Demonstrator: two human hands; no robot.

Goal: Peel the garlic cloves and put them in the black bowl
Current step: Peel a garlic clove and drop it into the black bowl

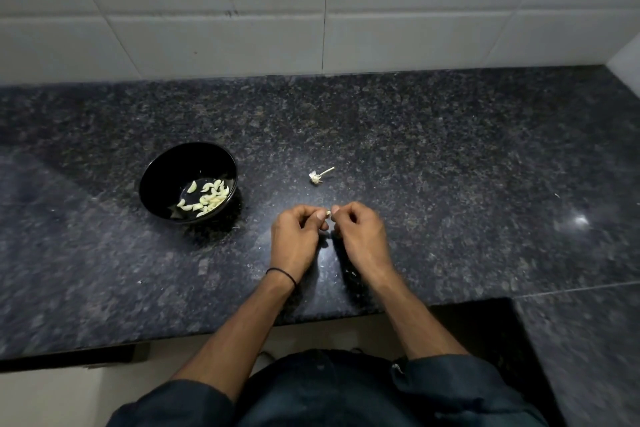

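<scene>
Toward the left of the frame, the black bowl [169, 170] is sitting on the dark speckled desk [450, 166]. A scatter of peeled cloves [207, 196] is lying along the lower right of its inside.

Right of the bowl, near the middle, I am watching the left hand [298, 236] and the right hand [360, 232] meeting tip to tip. Both sets of fingers [320, 216] are curling in and pinching one small garlic clove [328, 214] between them, just above the desk. It is too small for me to tell how much skin is clinging to it.

Just above the hands, a dry stalk stub [320, 176] is lying on the stone. Pale skin flakes [351, 272] are dotting the desk near the right wrist.

Judging the risks:
- **Slipping:** the clove is tiny and both grips are working at its ends, so a hard pull could be squeezing it out. On this mottled stone I would be struggling to find it again.
- **Carrying:** the bowl is standing apart to the left, so the clove could be dropping short of the rim on the way over.
- **Stray skin:** flakes could be sticking to the fingers and riding into the bowl with it.
</scene>
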